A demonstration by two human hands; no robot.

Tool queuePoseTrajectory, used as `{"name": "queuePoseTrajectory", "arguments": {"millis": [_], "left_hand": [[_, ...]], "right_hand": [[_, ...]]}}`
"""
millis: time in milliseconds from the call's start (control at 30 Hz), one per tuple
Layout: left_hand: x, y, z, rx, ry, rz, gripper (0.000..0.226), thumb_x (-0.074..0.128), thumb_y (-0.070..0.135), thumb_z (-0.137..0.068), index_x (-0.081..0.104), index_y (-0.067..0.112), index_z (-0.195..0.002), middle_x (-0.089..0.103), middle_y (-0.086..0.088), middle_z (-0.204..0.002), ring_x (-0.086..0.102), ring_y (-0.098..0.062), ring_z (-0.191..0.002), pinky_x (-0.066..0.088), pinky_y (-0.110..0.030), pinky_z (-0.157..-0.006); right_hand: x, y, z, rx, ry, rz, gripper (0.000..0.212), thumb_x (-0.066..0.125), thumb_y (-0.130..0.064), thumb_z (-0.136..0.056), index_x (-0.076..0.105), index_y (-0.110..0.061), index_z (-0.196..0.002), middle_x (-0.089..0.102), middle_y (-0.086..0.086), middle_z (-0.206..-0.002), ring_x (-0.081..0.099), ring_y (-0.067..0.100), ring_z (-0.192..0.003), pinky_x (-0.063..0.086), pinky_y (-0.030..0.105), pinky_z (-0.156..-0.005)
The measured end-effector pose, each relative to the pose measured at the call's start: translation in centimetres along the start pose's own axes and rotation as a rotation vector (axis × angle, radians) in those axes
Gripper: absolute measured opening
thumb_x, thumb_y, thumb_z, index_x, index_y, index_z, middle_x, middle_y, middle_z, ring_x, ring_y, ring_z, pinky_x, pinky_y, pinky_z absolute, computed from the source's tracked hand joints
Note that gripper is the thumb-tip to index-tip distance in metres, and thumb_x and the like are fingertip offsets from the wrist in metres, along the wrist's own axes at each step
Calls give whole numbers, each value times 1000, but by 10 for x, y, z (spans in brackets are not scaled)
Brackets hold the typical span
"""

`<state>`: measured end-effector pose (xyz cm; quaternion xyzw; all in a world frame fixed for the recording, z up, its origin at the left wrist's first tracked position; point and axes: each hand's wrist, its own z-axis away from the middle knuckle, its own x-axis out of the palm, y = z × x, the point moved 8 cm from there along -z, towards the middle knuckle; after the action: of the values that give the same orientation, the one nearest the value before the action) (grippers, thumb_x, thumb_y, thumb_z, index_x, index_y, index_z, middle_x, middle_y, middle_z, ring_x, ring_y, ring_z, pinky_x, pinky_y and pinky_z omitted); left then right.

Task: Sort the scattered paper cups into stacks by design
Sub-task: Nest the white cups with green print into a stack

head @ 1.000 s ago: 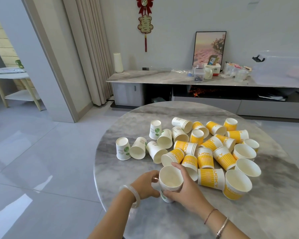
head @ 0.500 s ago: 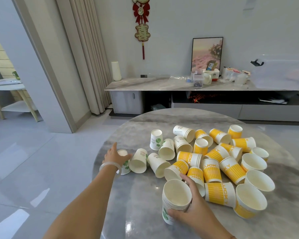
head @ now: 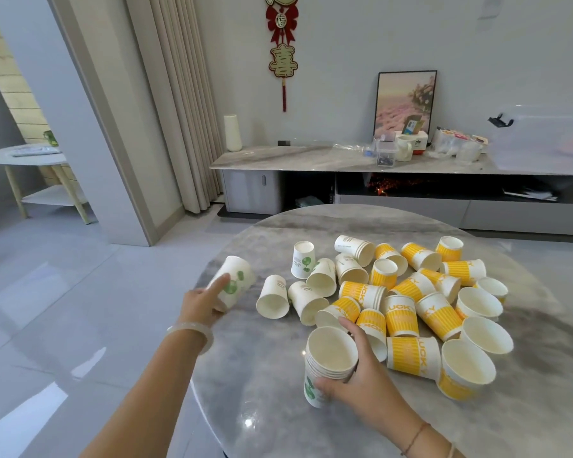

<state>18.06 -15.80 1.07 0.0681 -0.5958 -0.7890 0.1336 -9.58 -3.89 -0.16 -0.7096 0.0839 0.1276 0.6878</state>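
Fingers of the right hand curl around a stack of white leaf-print cups, thumb low on the wall, rim up, at the near part of the round grey marble table. The left hand, wearing a pale bangle, closes on a single white cup with green leaf print, tilted base-up at the table's left edge.

Just beyond the stack lies the scatter of cups. White leaf-print cups lie on their sides left of centre, one standing inverted. Yellow ribbed-band cups crowd the centre and right, most tipped over and touching one another; several at the right stand with open mouths up. The word "LUCKY" reads in pale letters on the yellow bands; smaller print on the white cups is too small to read.

The floor is glossy pale tile. Farther off, a low marble-topped cabinet runs along the wall, carrying a white vase, a framed picture of pink flowers, a mug and small containers. A red and gold hanging ornament hangs on the wall above. Beige curtains hang at left, with a small round side table beyond.
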Motion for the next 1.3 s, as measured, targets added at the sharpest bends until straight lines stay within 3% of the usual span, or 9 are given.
{"name": "queuePoseTrajectory", "arguments": {"millis": [100, 233, 367, 433, 533, 667, 900, 1100, 1300], "left_hand": [[58, -16, 61, -141, -248, 179, 24, 73, 27, -76, 65, 4, -77, 70, -12, -79, 66, -24, -75, 53, -34, -71], [120, -9, 118, -34, -453, 191, 53, 70, 37, -69, 59, -1, -104, 70, -13, -95, 66, -20, -83, 51, -31, -77], [141, -15, 143, 62, -405, 179, 67, 77, 35, -68, 50, -6, -114, 64, -29, -110, 63, -31, -92, 50, -46, -87], [144, -18, 145, 108, -404, 135, 64, 77, 33, -65, 50, 1, -115, 66, -25, -111, 65, -29, -94, 51, -43, -88], [149, -18, 144, 189, -457, 25, 69, 79, 29, -61, 47, 14, -120, 68, -13, -113, 67, -21, -99, 55, -31, -84], [155, -16, 143, 262, -502, -64, 76, 80, 29, -60, 43, 21, -126, 66, -5, -115, 64, -19, -107, 52, -37, -94], [163, -16, 151, 250, -586, -10, 65, 75, 32, -69, 45, 29, -126, 61, -1, -125, 62, -14, -111, 50, -35, -97], [172, -13, 159, 174, -656, 245, 64, 70, 17, -76, 41, 17, -133, 60, -11, -128, 60, -24, -116, 46, -41, -99], [171, -11, 164, 209, -635, 147, 71, 71, 23, -73, 38, 30, -135, 57, -5, -131, 58, -18, -118, 43, -41, -105]], "right_hand": [[-2, -6, 0, 1, 9, -17, 93, 86, -23, -60, 29, -44, -129, 49, -22, -123, 50, -15, -108, 42, 7, -89], [-10, -12, 5, 16, 24, -20, 95, 86, -23, -62, 26, -35, -135, 47, -26, -118, 51, -12, -107, 43, 1, -82], [-21, -18, 12, 34, 57, -55, 94, 87, -27, -59, 32, -32, -135, 60, -18, -115, 60, -5, -104, 50, 11, -86], [-27, -22, 14, 38, 77, -61, 92, 86, -35, -54, 36, -35, -131, 65, -14, -112, 64, -1, -101, 53, 23, -89], [-37, -26, 17, 24, 110, -41, 78, 84, -44, -51, 45, -41, -118, 69, -12, -106, 66, -1, -96, 55, 29, -86], [-44, -31, 17, 20, 152, -52, 76, 83, -47, -50, 47, -34, -115, 69, -10, -103, 67, 3, -94, 56, 35, -85], [-51, -32, 15, -22, 187, -119, 82, 86, -38, -53, 44, -31, -123, 68, -6, -111, 67, 6, -97, 57, 27, -80], [-54, -34, 13, -66, 206, -159, 79, 87, -36, -53, 46, -39, -121, 68, -7, -113, 67, 8, -101, 57, 28, -84], [-59, -39, 15, -96, 201, -131, 79, 85, -35, -56, 39, -56, -117, 68, -21, -108, 67, 3, -98, 55, 16, -73]]}}
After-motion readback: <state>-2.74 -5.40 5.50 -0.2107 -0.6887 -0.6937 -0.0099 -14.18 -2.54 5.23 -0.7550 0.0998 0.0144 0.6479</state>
